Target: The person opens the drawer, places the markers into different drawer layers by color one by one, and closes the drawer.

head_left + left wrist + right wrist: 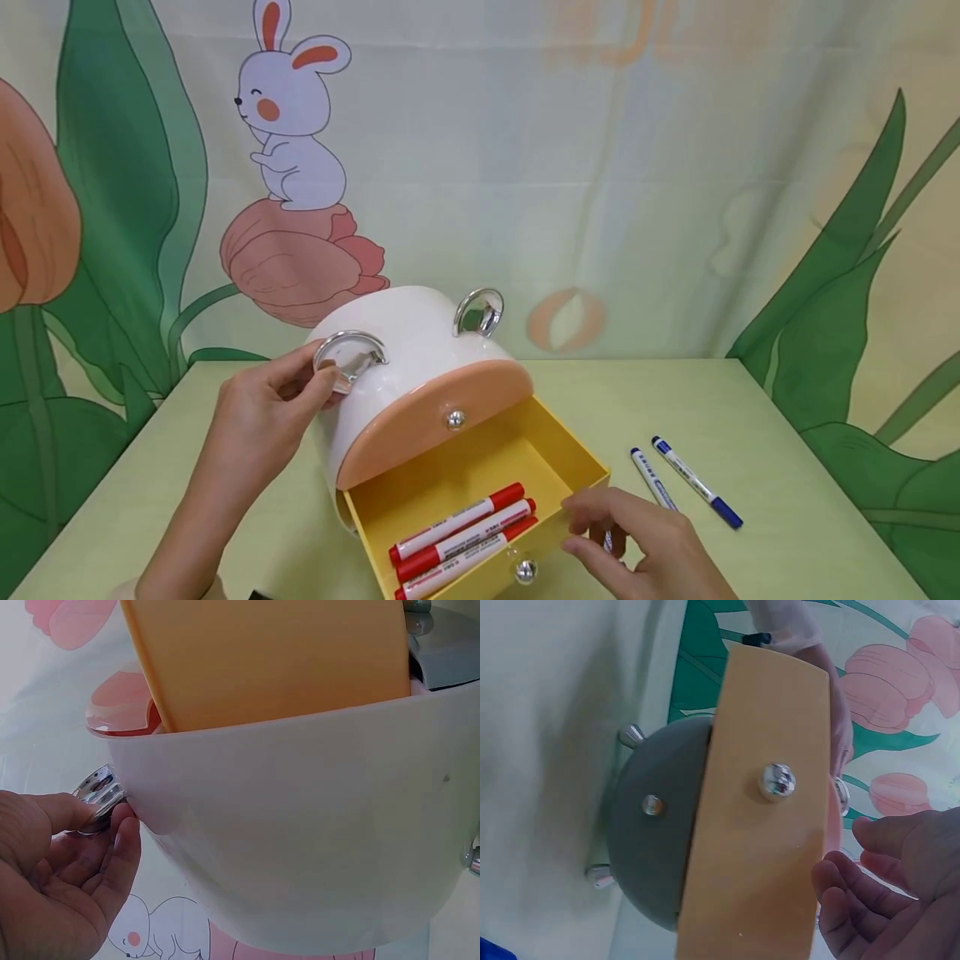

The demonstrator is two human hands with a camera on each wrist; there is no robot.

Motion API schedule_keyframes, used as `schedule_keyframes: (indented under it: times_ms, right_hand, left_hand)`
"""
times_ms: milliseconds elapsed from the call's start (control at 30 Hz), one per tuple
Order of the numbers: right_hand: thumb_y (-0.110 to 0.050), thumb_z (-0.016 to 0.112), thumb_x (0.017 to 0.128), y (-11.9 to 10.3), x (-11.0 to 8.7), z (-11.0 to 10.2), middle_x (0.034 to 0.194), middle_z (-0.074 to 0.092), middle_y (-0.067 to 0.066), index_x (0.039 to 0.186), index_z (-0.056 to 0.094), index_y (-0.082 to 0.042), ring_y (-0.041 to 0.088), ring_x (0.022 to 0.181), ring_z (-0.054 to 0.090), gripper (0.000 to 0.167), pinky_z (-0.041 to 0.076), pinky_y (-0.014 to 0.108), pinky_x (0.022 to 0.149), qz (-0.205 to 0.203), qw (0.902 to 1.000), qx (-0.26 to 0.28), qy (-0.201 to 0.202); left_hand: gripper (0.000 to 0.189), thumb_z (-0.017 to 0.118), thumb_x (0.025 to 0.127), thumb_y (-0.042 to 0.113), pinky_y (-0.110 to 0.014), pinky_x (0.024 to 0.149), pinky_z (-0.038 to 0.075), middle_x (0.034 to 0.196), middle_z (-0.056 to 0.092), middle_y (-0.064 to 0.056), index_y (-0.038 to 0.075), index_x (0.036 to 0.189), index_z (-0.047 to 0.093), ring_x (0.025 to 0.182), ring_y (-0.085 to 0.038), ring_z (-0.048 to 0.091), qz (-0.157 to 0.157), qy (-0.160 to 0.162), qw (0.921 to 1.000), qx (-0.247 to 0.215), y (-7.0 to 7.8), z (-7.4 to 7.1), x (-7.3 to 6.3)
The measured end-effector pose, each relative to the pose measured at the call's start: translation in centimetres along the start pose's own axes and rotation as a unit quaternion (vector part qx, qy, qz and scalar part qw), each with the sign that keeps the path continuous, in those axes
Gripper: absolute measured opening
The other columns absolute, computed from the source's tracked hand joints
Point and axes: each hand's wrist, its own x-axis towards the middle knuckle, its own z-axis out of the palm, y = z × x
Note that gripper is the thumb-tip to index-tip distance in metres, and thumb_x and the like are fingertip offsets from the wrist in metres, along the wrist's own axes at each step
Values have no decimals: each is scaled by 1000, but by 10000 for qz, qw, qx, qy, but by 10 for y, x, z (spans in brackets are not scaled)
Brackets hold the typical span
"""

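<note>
My left hand (pixel 258 417) pinches the silver ring handle (pixel 350 354) on the left of a white rounded box (pixel 405 321); the left wrist view also shows this ring (pixel 101 795) between thumb and fingers. Below the box's peach front panel (pixel 438 421), a yellow drawer (pixel 577 437) stands pulled out. Inside lie several red markers, one of them a red-capped marker (pixel 457 523). Near the drawer's front right corner is my right hand (pixel 637 542), its fingers loosely bent. The right wrist view shows that hand (pixel 889 881) beside the drawer front (pixel 742 847), with nothing visible in its grasp.
Two blue markers lie on the table right of the drawer: one blue-capped marker (pixel 697 483) and another marker (pixel 652 477) partly behind my right hand. A second silver ring (pixel 478 312) tops the box. A silver knob (pixel 526 571) sits on the drawer front. Behind hangs a printed curtain (pixel 637 167).
</note>
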Motion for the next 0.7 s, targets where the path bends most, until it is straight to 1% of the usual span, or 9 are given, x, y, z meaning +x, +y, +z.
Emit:
schedule_keyframes:
  times_ms: [167,400,567,700]
  right_hand:
    - [-35,76,95,3,-3,10,86,63,-16,113,69,-18,3,69,56,26,56,22,65,192,9994,-78,-283]
    - [-32,75,96,10,-8,20,88,62,-17,108,68,-20,2,71,57,18,56,21,65,-240,9992,-14,-308]
    - [-36,73,98,13,-10,28,86,60,-17,109,68,-21,1,73,56,19,54,20,66,-262,9984,43,-505]
    - [-37,71,99,14,-10,32,88,62,-17,111,67,-21,1,73,57,20,55,20,67,-248,9979,125,-586]
  left_hand:
    - [49,65,104,20,-35,86,56,129,68,-22,4,148,54,106,-31,73,32,-4,10000,-48,0,-1,0]
    - [49,65,104,21,-36,86,56,128,68,-21,4,148,55,106,-31,73,19,-11,10000,-40,0,-1,0]
    - [47,65,103,21,-34,86,57,124,70,-21,3,146,57,104,-30,74,143,14,9999,-34,-1,0,0]
    - [47,65,103,21,-33,86,57,124,70,-21,3,146,57,103,-30,74,140,39,9999,-19,-1,0,0]
